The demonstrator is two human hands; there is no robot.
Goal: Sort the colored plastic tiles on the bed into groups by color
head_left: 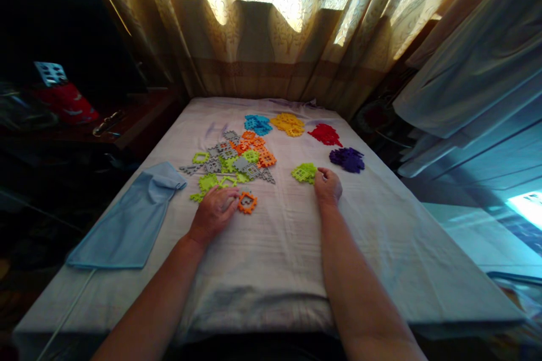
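My left hand [215, 213] lies over the near edge of a mixed heap, its fingers stretched out by lime green pieces [208, 182]. Just right of its fingertips is an orange square-framed interlocking piece [248, 203]. Grey pieces [213, 164] and more orange pieces [266, 157] fill the back of the heap. At the right, my right hand [328, 185] is closed, its fingers at the edge of a small lime green pile [304, 172]. It seems to pinch a lime green piece there, though the fingertips are partly hidden.
Sorted piles of blue [257, 124], yellow [288, 124], red [325, 134] and dark purple pieces [347, 159] lie along the back and right. A light blue cloth bag [131, 217] with a cord rests at the left of the sheet-covered table [271, 271]. Curtains [262, 51] hang behind.
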